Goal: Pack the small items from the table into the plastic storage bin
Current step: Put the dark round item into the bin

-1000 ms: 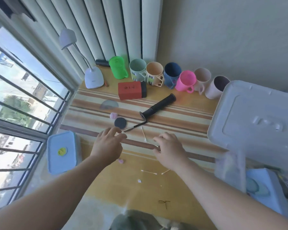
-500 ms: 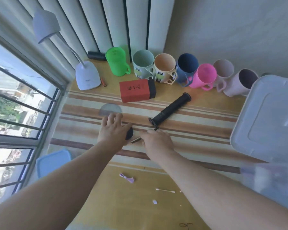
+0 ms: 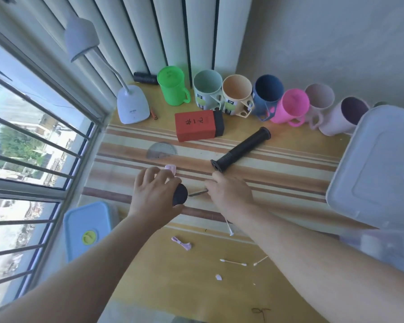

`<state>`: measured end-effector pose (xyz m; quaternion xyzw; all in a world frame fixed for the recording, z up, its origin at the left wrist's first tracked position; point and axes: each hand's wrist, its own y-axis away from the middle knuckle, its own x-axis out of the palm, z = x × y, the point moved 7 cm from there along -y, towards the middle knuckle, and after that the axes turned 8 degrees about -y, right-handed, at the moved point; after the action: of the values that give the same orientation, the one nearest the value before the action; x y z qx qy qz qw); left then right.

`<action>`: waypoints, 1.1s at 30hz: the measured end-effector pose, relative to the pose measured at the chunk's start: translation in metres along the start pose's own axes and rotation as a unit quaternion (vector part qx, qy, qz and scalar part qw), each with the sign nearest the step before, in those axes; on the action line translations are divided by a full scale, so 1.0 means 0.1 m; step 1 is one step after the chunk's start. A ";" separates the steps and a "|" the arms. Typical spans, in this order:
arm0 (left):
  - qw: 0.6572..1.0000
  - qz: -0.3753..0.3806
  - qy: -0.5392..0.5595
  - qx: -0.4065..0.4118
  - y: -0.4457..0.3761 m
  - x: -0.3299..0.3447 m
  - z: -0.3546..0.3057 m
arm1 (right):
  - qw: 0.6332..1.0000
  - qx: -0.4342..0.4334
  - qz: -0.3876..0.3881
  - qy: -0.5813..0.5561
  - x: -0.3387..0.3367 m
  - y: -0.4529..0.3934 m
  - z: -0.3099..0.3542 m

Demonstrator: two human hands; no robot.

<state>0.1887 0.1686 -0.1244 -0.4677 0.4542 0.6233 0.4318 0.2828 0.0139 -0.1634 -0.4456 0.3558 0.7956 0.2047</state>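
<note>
My left hand [image 3: 153,194] grips a small black round disc [image 3: 180,194] between thumb and fingers, tilted up off the striped cloth. My right hand [image 3: 229,194] pinches one end of a thin dark stick [image 3: 197,193] just right of the disc. A black ribbed handle grip [image 3: 240,149] lies beyond my right hand. A small pink piece [image 3: 171,169] sits by my left fingertips. Cotton swabs [image 3: 233,262] and a pink thread bundle [image 3: 182,243] lie nearer me. The plastic bin's pale lid [image 3: 378,164] is at the right, with the blurred bin [image 3: 383,248] below it.
A red and black box [image 3: 198,125] and a clear protractor [image 3: 161,150] lie farther back. A row of several cups [image 3: 236,95] lines the wall, with a white desk lamp [image 3: 132,107] at the left. A blue lidded container [image 3: 86,229] sits by the window.
Both hands have reached forward from the table's near part. My left hand has taken hold of the black disc and tipped it up; my right hand has closed on the thin stick.
</note>
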 end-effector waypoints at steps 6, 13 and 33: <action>0.988 -0.077 0.128 0.026 0.23 -0.93 -0.74 | 0.982 -0.021 -0.190 -0.006 -1.26 0.85 -0.85; 0.950 -0.156 0.193 0.192 0.40 -2.00 -2.62 | 0.965 0.021 -0.259 -0.043 -2.00 2.67 -2.27; 0.944 -0.146 0.162 0.246 1.43 -2.16 -4.80 | 0.981 0.082 -0.018 -0.174 -0.65 4.60 -3.25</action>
<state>0.1830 -0.3518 0.0373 -0.5031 0.5842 0.3380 0.5399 0.2044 -0.5351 -0.0449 -0.2878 0.3710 0.8254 0.3135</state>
